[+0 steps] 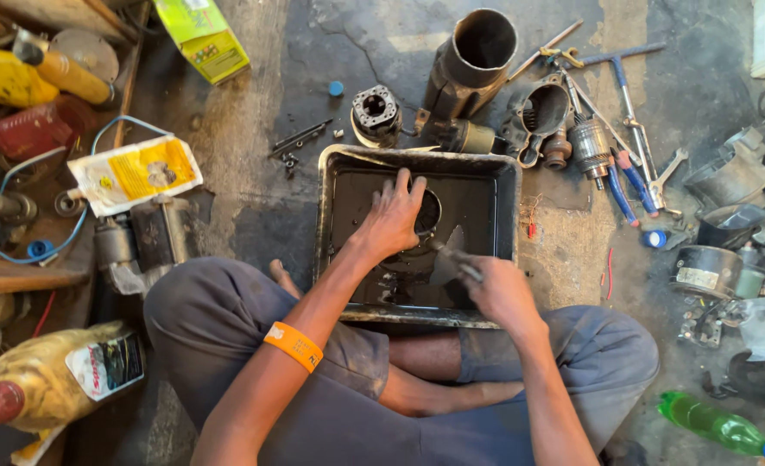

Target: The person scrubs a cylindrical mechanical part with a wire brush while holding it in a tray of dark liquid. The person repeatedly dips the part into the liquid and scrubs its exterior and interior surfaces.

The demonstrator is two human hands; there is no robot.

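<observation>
**Washing a round part in the black tray**

The person sat cross-legged on the concrete floor (253, 173) with a black rectangular tray (335, 216) of dark liquid set just before the knees. The left hand (393, 216) lay spread, fingers open and pressing down on a round, dark metal part (429, 211) that sat in the liquid near the middle of the tray. The right hand (499, 289) was closed around the handle of a brush (452, 259), whose bristle end pointed toward the part, just beside it.

Judged from this, the step in hand was scrubbing: the part was held steady while the brush worked at it in the bath. The next move seemed to call for a firm hold from the left hand, since the wet part looked slippery, and for short brush strokes kept low so the dark liquid stayed inside the tray's rim.

Beyond the tray lay a cylindrical motor housing (473, 56), a geared armature (591, 147), blue-handled screwdrivers (629, 177) and a T-handled wrench (624, 73). A green bottle (715, 425) lay by the right knee.
</observation>
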